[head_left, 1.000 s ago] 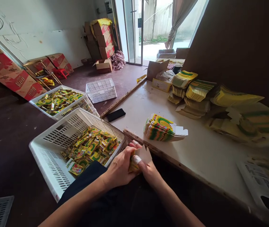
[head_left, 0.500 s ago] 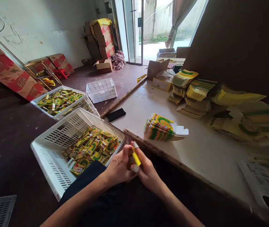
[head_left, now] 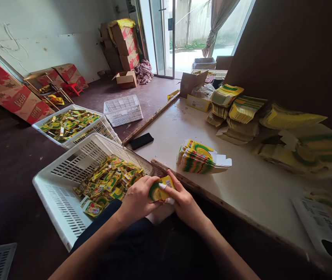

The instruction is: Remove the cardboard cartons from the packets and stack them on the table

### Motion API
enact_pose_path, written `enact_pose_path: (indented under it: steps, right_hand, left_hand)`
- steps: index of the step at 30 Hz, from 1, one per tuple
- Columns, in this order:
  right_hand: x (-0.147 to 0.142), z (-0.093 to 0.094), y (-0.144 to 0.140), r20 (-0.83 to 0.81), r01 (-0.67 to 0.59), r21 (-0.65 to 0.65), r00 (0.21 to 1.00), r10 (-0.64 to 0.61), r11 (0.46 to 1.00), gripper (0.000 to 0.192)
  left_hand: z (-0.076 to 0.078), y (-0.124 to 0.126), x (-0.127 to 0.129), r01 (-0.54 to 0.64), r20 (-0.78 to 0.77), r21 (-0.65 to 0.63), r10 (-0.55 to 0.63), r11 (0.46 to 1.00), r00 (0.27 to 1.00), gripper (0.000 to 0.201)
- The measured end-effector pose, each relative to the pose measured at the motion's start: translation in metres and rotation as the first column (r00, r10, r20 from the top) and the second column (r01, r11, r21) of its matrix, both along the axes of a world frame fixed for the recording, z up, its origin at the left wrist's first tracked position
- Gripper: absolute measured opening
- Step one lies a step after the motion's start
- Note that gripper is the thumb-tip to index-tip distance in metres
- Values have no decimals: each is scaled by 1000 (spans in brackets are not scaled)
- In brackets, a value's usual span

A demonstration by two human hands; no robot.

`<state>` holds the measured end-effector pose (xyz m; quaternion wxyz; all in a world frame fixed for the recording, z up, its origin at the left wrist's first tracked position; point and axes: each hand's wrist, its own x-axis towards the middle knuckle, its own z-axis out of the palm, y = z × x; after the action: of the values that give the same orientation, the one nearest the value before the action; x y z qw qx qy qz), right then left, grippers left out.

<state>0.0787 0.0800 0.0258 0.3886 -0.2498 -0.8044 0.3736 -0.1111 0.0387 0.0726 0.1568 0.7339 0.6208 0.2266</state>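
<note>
Between my two hands is a small yellow-and-green carton (head_left: 156, 193), with a barcode on its upper end and a pale panel below. My left hand (head_left: 138, 196) is closed round its left side. From the right, my right hand (head_left: 186, 203) grips it, thumb and fingers pressed on the carton; white coverings show on some fingertips. Just beyond, a stack of flattened cartons (head_left: 198, 157) stands on the table (head_left: 250, 194), white flaps to the right. Left of my hands, a white plastic crate (head_left: 52, 190) holds many small yellow cartons (head_left: 112, 181).
A second crate (head_left: 75, 122) of cartons stands behind the first, near an overturned white crate (head_left: 123, 111). A black phone (head_left: 141, 141) lies at the table's left edge. Bundled carton blanks (head_left: 247, 110) line the table's far side. Red-printed boxes (head_left: 17, 97) stand along the wall.
The carton has turned in my hands, and its green-and-yellow face and barcode now show. My right fingers have come over its front. The view has shifted slightly.
</note>
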Motion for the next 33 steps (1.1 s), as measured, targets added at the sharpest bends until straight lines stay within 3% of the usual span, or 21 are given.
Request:
enact_pose_path:
  steps: [7,9,13,16,18,20,22,24,28,33]
  right_hand:
    - [10,15,10,80,-48,-64,995,53,997,20]
    - [5,11,6,71,24,-86,997,-18,996,29]
    - [-3,0,3,54,115,-138,993,-108,984,68]
    - [14,4,25,32,249,-38,968,-247,968,63]
    - [36,11,49,50,459,87,885,-464,884,46]
    - [59,15,74,99,635,223,740,-665,740,35]
    - [76,13,93,209,680,329,625,-752,656,30]
    - [86,7,105,312,655,361,586,-748,664,26]
    - [89,-4,108,340,631,319,621,-707,707,25]
    - [86,2,108,291,644,339,622,-727,686,26]
  left_hand:
    - [1,-1,5,57,2,-50,-57,997,998,48]
    - [1,-1,10,58,-39,-46,-60,997,997,50]
    - [0,-2,6,12,-179,-75,-26,997,983,49]
    - [-2,0,-15,-158,-385,11,150,987,911,55]
    - [-3,2,-30,-258,-467,134,290,957,835,67]
    - [-3,3,-39,-279,-477,178,331,944,814,74]
    - [-4,2,-39,-237,-450,123,267,964,852,71]
    - [-5,2,-33,-162,-395,16,155,987,905,64]
    - [-4,2,-19,-60,-267,-162,15,985,964,57]
    - [-2,3,-17,-38,-197,-246,-11,968,980,51]
